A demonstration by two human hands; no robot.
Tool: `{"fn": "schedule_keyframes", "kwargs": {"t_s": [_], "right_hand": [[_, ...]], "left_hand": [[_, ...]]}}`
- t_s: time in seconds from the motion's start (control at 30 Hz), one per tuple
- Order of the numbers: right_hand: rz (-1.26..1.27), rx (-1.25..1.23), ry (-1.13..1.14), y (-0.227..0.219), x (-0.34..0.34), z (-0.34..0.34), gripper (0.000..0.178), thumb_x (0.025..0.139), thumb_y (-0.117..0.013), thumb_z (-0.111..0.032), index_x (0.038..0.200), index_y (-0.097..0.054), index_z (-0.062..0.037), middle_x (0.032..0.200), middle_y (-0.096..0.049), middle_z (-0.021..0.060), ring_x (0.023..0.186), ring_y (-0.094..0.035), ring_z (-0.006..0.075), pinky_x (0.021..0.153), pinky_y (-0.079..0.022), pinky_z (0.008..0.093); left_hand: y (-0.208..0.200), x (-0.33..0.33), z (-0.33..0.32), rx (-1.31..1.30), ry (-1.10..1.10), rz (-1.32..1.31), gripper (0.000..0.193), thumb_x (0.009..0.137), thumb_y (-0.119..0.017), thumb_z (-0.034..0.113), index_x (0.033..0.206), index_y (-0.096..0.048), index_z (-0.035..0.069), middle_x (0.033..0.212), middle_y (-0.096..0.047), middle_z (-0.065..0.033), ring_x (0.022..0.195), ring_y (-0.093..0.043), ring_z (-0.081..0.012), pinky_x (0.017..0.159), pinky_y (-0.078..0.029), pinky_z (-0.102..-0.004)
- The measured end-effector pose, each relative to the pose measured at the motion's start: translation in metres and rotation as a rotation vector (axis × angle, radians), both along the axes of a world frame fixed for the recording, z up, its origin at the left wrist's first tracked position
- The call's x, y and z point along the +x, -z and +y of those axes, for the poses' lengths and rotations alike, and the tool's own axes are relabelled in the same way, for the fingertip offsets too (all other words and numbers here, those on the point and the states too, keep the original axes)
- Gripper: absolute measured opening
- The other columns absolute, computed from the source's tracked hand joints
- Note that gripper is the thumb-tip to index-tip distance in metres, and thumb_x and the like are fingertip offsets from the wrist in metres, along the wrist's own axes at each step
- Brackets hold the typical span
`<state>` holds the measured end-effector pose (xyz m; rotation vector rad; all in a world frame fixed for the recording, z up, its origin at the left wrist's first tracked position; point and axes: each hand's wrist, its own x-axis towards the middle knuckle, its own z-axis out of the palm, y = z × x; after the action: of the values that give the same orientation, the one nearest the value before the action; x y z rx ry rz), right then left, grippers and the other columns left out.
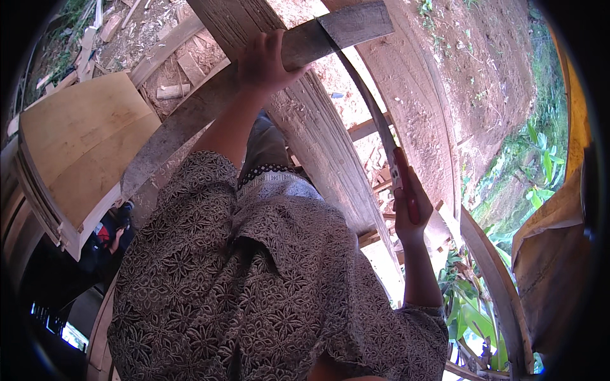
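A long grey wooden board lies crosswise over a thick weathered beam. My left hand presses on the board where it crosses the beam, its fingers curled over the far edge. In my right hand is a handsaw, gripped by its red handle. The saw's dark blade slants away to the upper left, and its far end meets the board to the right of my left hand. Past the blade, the end of the board sticks out to the right.
A second wide plank runs along the right of the beam, with a gap between them. Wood chips and offcuts litter the ground. Light plywood panels stand at the left, with a person below them. A yellow-brown sheet hangs at the right.
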<state>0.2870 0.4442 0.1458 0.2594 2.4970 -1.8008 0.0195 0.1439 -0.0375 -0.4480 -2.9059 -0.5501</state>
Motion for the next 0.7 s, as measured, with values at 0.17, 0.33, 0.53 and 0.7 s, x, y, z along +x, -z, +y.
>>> {"fn": "schedule_keyframes", "kwargs": {"t_s": [0.17,0.33,0.53,0.7], "right_hand": [[-0.174,0.112,0.293,0.004,-0.043,0.009,0.046,0.105,-0.054,-0.006,0.15,-0.049,0.0043,0.085,-0.063,0.0008,0.061,-0.045,0.0011,0.054,-0.039,0.0191],[-0.071,0.015,-0.17,-0.014,-0.056,0.005,0.05,0.099,-0.052,0.005,0.149,-0.049,0.0056,0.138,-0.062,0.0193,0.111,-0.05,0.0191,0.094,-0.04,0.0333],[-0.031,0.064,-0.078,-0.018,-0.043,-0.032,0.05,0.1,-0.059,0.002,0.149,-0.052,0.0014,0.14,-0.063,0.0192,0.115,-0.062,0.017,0.098,-0.049,0.0317],[-0.022,-0.005,-0.037,-0.041,-0.027,-0.041,0.05,0.099,-0.059,0.006,0.147,-0.049,0.0081,0.145,-0.06,0.0196,0.13,-0.058,0.0218,0.111,-0.044,0.0354]], "left_hand": [[-0.005,0.001,0.005,-0.073,-0.078,-0.126,0.095,0.073,-0.077,0.071,0.143,-0.044,0.016,0.127,-0.055,-0.0151,0.121,-0.056,-0.0346,0.1,-0.043,-0.0579],[-0.006,-0.009,0.007,-0.096,-0.133,-0.166,0.096,0.074,-0.077,0.071,0.144,-0.044,0.015,0.127,-0.056,-0.0158,0.122,-0.055,-0.0356,0.1,-0.043,-0.0584],[-0.012,-0.006,0.01,-0.114,-0.144,-0.132,0.096,0.074,-0.078,0.07,0.144,-0.044,0.015,0.129,-0.057,-0.0171,0.122,-0.058,-0.0368,0.101,-0.044,-0.059],[-0.007,0.0,0.005,-0.121,-0.003,-0.115,0.096,0.075,-0.076,0.074,0.143,-0.044,0.014,0.13,-0.056,-0.017,0.12,-0.059,-0.0363,0.097,-0.048,-0.0563]]}}
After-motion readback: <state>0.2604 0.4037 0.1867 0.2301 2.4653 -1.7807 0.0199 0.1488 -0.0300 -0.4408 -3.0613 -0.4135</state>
